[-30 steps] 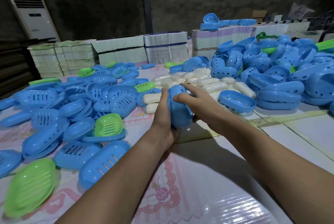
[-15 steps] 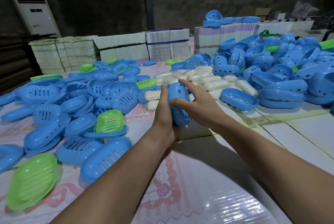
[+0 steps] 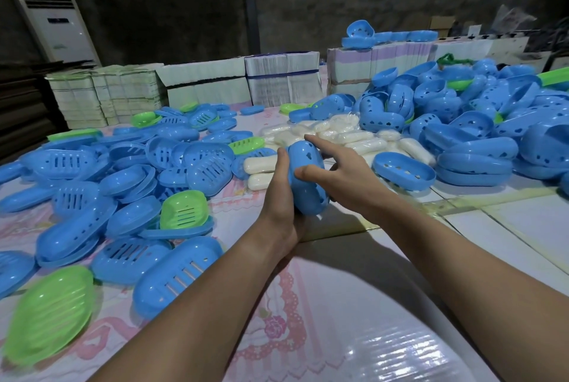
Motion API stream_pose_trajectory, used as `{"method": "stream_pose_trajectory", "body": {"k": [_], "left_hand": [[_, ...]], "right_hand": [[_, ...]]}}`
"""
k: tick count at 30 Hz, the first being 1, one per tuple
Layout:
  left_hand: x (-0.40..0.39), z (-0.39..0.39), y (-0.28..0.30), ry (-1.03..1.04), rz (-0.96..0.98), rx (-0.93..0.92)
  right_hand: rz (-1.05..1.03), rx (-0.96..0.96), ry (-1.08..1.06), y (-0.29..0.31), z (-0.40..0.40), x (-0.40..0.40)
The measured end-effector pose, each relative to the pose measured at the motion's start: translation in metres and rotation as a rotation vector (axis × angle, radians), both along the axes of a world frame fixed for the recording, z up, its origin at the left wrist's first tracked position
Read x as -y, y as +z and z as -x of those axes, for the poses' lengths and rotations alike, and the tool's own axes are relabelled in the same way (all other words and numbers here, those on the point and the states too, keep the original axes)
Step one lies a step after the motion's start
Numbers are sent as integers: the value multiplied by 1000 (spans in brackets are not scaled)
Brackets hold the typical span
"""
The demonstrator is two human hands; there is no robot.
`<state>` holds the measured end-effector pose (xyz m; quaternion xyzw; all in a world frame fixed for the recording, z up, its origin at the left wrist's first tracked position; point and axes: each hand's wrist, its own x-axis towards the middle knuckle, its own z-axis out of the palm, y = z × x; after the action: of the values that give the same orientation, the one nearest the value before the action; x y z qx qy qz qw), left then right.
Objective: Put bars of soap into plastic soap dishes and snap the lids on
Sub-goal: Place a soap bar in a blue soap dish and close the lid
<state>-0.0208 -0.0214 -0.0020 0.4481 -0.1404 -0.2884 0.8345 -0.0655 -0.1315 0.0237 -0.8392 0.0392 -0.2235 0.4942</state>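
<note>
A blue soap dish point(image 3: 308, 184) stands on edge above the table's middle, pressed between both hands. My left hand point(image 3: 281, 196) clasps its left side and underside. My right hand point(image 3: 335, 176) lies over its right side, thumb on the face, index finger stretched past the top. What is inside the dish is hidden. White wrapped soap bars point(image 3: 341, 135) lie in a heap just behind it, and two more bars point(image 3: 261, 172) rest to its left. An open blue dish half point(image 3: 405, 170) sits to the right.
Slotted blue lids point(image 3: 123, 184) with a few green ones point(image 3: 184, 210) spread over the left of the pink floral tablecloth point(image 3: 277, 320). Blue dish bottoms point(image 3: 480, 122) pile high at right. Stacks of flat cartons point(image 3: 209, 82) line the far edge. A floor air conditioner point(image 3: 54, 18) stands back left.
The dish stays clamped between both hands. My right fingers have spread a little wider over it, and the view has shifted slightly.
</note>
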Motion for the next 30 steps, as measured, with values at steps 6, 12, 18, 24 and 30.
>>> {"method": "stream_pose_trajectory", "body": {"k": [6, 12, 18, 24, 30], "left_hand": [[-1, -3, -1, 58, -26, 31], [0, -5, -3, 73, -67, 54], [-1, -4, -4, 53, -55, 43], [-4, -2, -1, 60, -35, 16], [-9, -2, -2, 21, 1, 19]], "right_hand": [[-37, 1, 73, -3, -1, 4], [-13, 39, 99, -6, 0, 4], [50, 2, 128, -8, 1, 12], [-6, 2, 171, -5, 2, 8], [-41, -87, 279, -3, 4, 14]]}}
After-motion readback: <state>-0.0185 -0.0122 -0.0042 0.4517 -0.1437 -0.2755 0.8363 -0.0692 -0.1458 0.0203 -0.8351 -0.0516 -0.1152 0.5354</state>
